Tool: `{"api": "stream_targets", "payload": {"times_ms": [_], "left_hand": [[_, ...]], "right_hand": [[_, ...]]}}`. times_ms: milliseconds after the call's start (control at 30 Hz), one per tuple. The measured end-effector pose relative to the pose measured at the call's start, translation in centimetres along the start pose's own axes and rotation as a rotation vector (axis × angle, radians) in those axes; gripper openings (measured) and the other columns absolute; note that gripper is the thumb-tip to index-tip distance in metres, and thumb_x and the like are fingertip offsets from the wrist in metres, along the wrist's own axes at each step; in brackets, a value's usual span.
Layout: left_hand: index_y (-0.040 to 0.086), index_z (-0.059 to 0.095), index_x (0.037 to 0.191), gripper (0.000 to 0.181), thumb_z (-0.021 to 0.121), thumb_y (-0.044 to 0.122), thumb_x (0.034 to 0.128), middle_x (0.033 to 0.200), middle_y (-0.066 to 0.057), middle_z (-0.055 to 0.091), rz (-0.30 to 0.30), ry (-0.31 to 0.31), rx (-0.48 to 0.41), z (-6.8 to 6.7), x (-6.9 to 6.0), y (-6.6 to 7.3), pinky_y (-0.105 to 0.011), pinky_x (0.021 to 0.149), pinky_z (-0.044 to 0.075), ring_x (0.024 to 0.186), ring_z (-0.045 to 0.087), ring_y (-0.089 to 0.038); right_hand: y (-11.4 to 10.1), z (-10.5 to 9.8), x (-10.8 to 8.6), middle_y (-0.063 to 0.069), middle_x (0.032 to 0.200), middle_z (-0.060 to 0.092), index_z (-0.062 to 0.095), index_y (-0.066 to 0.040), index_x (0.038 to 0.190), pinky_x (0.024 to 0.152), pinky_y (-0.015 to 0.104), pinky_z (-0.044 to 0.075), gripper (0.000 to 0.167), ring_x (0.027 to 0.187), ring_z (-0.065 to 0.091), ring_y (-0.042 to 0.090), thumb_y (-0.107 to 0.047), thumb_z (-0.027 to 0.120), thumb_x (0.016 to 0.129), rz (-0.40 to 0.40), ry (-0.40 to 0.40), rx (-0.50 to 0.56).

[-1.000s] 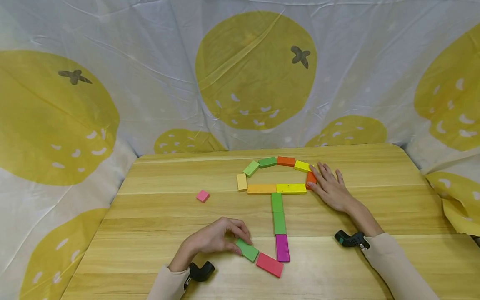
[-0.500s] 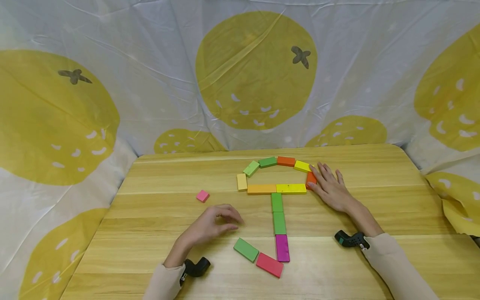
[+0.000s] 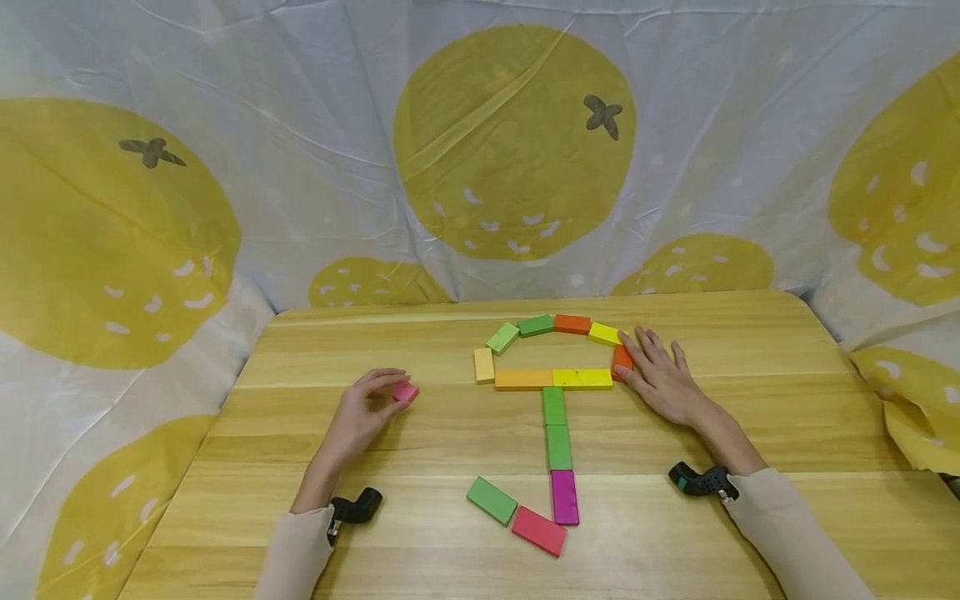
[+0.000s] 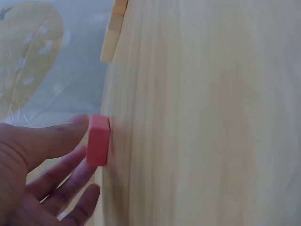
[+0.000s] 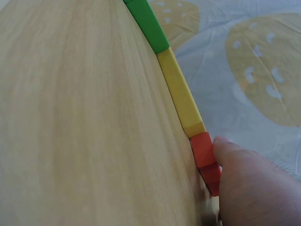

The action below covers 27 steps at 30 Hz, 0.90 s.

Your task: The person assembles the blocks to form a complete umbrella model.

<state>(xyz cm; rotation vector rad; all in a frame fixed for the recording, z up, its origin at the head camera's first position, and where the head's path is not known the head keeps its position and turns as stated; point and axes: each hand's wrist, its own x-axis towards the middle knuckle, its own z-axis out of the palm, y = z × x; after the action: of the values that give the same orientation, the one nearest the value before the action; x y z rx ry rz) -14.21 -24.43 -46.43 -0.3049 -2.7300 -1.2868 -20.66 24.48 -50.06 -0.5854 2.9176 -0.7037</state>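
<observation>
My left hand (image 3: 362,417) is at a small pink block (image 3: 406,392) on the left of the table, thumb on one side and fingers on the other. In the left wrist view the thumb tip meets the pink block (image 4: 98,140), pinching it against the fingers behind. My right hand (image 3: 663,379) rests spread, its fingers touching an orange-red block (image 3: 622,361) and reaching the corner of a yellow block (image 3: 604,332). Part of the orange-red block is hidden by that hand. In the right wrist view the thumb lies against the orange-red block (image 5: 205,155).
Flat blocks form an arch over a row of an orange block (image 3: 523,380) and a long yellow block (image 3: 582,379). Below runs a stem ending in a magenta block (image 3: 565,497). A red block (image 3: 539,532) and a green block (image 3: 492,500) slant off its foot. A patterned cloth hangs behind the table.
My left hand has let go of the lower green block, moved up and left, and taken hold of the pink block. The right hand has stayed in place.
</observation>
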Motion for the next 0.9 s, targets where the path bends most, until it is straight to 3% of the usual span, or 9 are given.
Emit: {"api": "stream_targets", "payload": {"times_ms": [167,333,733,900], "left_hand": [[0.001,0.071,0.126,0.039,0.079,0.000,0.0883,0.126,-0.016,0.070,-0.036,-0.052,0.007,-0.4,-0.2,-0.7,-0.039,0.088,0.059,0.106,0.068,-0.031],[0.004,0.072,0.126,0.039,0.081,0.004,0.0881,0.121,-0.014,0.069,-0.044,-0.095,0.016,-0.5,-0.2,-0.7,-0.025,0.079,0.055,0.096,0.065,-0.025],[0.003,0.069,0.131,0.041,0.076,-0.001,0.0905,0.127,-0.015,0.066,-0.001,-0.178,0.002,-1.2,-0.4,-0.7,-0.029,0.085,0.055,0.103,0.064,-0.027],[0.004,0.072,0.127,0.039,0.078,-0.001,0.0887,0.123,-0.014,0.066,0.022,-0.213,0.000,-1.6,-0.5,-0.8,-0.029,0.082,0.050,0.099,0.058,-0.026]], "right_hand": [[-0.1,0.1,0.0,0.026,0.173,0.002,0.011,-0.011,0.168,0.123,0.072,-0.009,0.070,0.160,0.001,0.048,-0.046,0.035,0.112,-0.004,0.002,0.003],[0.0,0.1,0.0,0.026,0.173,0.002,0.011,-0.012,0.168,0.123,0.072,-0.009,0.070,0.160,0.001,0.048,-0.046,0.036,0.112,-0.003,0.001,0.004],[0.2,0.1,0.0,0.025,0.173,0.002,0.010,-0.013,0.168,0.123,0.071,-0.009,0.070,0.160,0.001,0.047,-0.047,0.035,0.112,0.000,0.001,0.001],[0.2,0.1,0.1,0.025,0.173,0.002,0.010,-0.014,0.168,0.123,0.072,-0.009,0.070,0.160,0.000,0.047,-0.047,0.036,0.112,0.000,0.004,0.000]]}}
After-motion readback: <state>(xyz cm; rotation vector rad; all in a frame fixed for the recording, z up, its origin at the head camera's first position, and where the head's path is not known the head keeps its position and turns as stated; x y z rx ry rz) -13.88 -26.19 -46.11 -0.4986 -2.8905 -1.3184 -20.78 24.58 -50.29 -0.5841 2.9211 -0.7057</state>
